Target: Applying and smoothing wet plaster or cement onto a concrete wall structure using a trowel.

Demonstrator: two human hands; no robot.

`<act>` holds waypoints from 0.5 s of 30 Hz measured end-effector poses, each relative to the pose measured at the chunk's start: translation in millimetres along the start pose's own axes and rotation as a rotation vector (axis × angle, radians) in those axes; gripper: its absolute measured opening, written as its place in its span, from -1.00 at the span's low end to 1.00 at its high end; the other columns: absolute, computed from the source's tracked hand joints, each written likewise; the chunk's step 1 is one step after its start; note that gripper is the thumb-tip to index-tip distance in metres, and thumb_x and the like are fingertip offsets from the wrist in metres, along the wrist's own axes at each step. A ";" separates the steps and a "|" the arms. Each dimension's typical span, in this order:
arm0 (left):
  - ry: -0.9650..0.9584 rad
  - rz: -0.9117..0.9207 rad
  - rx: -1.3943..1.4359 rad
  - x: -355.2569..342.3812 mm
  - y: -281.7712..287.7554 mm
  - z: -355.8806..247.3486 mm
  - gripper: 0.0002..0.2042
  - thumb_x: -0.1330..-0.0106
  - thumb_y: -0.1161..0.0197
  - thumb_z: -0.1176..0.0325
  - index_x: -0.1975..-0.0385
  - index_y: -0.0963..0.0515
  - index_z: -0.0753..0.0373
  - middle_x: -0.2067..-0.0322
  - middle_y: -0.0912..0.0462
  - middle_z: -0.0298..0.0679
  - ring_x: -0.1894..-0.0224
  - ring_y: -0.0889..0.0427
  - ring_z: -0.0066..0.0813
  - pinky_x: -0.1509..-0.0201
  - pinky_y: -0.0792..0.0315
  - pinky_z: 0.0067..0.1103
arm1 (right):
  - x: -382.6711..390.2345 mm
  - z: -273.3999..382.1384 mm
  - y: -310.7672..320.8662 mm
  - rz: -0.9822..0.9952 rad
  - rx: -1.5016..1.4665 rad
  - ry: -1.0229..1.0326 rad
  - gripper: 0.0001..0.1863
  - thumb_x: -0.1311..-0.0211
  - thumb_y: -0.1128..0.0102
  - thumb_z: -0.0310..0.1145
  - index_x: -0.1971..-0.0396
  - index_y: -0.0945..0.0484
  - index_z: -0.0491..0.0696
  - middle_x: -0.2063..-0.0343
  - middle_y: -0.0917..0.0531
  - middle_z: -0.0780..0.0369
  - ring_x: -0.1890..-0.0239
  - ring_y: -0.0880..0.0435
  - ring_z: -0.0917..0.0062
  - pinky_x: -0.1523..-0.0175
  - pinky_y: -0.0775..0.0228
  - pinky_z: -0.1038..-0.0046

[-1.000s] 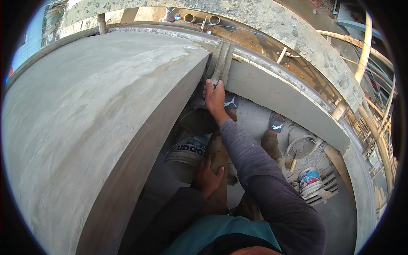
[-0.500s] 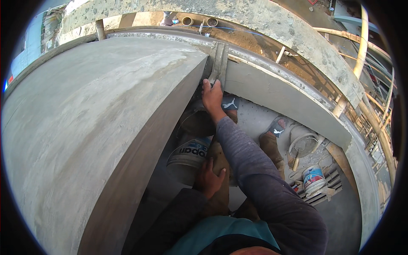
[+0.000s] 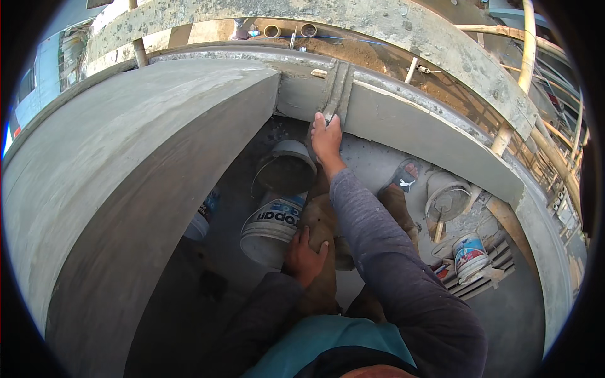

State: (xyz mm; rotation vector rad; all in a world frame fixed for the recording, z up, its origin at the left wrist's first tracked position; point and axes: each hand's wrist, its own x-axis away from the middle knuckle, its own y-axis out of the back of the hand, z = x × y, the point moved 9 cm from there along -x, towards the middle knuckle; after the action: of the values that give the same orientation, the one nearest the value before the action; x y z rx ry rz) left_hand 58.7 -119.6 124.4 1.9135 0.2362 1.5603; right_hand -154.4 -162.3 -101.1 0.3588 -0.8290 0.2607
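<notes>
And here the right hand (image 3: 327, 138) has its fingers curled round the near end of a long grey float (image 3: 338, 88), laid against the low wall (image 3: 428, 129); the left hand (image 3: 305, 259), fingers loosely spread, rests on the leg (image 3: 323, 220), gripping nothing visible.

Passage open along low wall (image 3: 428, 129), right of float (image 3: 341, 88); concrete slab (image 3: 164, 135) bounds left; buckets (image 3: 268, 239) crowd left leg (image 3: 322, 223).
</notes>
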 end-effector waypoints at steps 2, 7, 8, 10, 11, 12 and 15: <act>-0.014 -0.022 -0.014 2.1 -3.7 -5.2 -0.32 -0.10 -0.36 0.00 -0.18 -0.43 0.25 -0.10 -0.50 0.03 -0.13 -0.49 0.04 -0.17 -0.38 -0.21 | -4.6 -3.6 20.0 0.014 -0.060 -0.025 -0.70 -0.38 -0.13 -0.18 0.27 -0.36 -0.13 0.49 -0.56 0.22 0.50 -0.55 0.53 0.39 -0.41 0.44; -0.008 -0.097 -0.122 9.1 -16.9 -7.2 -0.33 -0.07 -0.37 -0.02 -0.17 -0.46 0.20 -0.12 -0.50 -0.02 -0.11 -0.50 0.01 -0.16 -0.37 -0.21 | -6.8 -7.3 76.9 -0.051 -0.118 -0.050 -0.68 -0.37 -0.16 -0.19 0.30 -0.38 -0.16 0.52 -0.58 0.22 0.52 -0.57 0.53 0.40 -0.43 0.42; -0.020 -0.092 -0.127 10.1 -20.3 -7.6 -0.33 -0.07 -0.37 -0.02 -0.17 -0.46 0.20 -0.12 -0.50 -0.02 -0.11 -0.50 0.01 -0.16 -0.37 -0.21 | -7.0 -8.9 83.4 -0.042 -0.140 -0.056 -0.67 -0.36 -0.17 -0.18 0.27 -0.39 -0.17 0.51 -0.59 0.21 0.51 -0.58 0.51 0.38 -0.43 0.40; 0.024 -0.069 -0.149 11.8 -25.5 -8.0 -0.32 -0.08 -0.35 -0.07 -0.20 -0.45 0.13 -0.17 -0.46 -0.05 -0.16 -0.48 -0.04 -0.19 -0.34 -0.18 | -11.8 -17.8 103.3 -0.066 -0.091 -0.040 -0.65 -0.36 -0.17 -0.16 0.24 -0.39 -0.18 0.50 -0.60 0.20 0.50 -0.59 0.50 0.36 -0.44 0.40; 0.009 -0.062 -0.154 12.6 -29.3 -12.9 -0.32 -0.08 -0.35 -0.07 -0.20 -0.45 0.13 -0.17 -0.46 -0.05 -0.16 -0.48 -0.04 -0.19 -0.34 -0.18 | -14.6 -21.5 113.4 -0.073 -0.038 -0.025 -0.63 -0.35 -0.17 -0.14 0.22 -0.40 -0.19 0.49 -0.61 0.20 0.50 -0.60 0.48 0.35 -0.45 0.39; 0.030 -0.057 -0.179 13.5 -29.8 -12.9 -0.31 -0.08 -0.35 -0.08 -0.20 -0.45 0.13 -0.17 -0.46 -0.05 -0.16 -0.47 -0.05 -0.19 -0.33 -0.17 | -15.4 -20.3 120.4 -0.088 0.016 -0.002 -0.58 -0.34 -0.17 -0.11 0.17 -0.40 -0.22 0.47 -0.61 0.19 0.47 -0.61 0.47 0.30 -0.47 0.38; 0.061 -0.040 -0.231 15.4 -36.1 -20.6 -0.31 -0.09 -0.34 -0.10 -0.21 -0.43 0.13 -0.19 -0.44 -0.05 -0.17 -0.46 -0.05 -0.20 -0.33 -0.17 | -18.4 -30.5 151.8 -0.082 -0.120 -0.060 -0.56 -0.34 -0.16 -0.10 0.15 -0.39 -0.23 0.44 -0.62 0.17 0.44 -0.63 0.46 0.28 -0.49 0.39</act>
State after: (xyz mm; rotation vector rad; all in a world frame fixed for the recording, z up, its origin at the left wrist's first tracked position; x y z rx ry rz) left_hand 53.1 -76.2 117.5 1.6757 0.1133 1.5488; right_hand -201.0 -13.5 -102.4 0.2883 -0.8825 0.1233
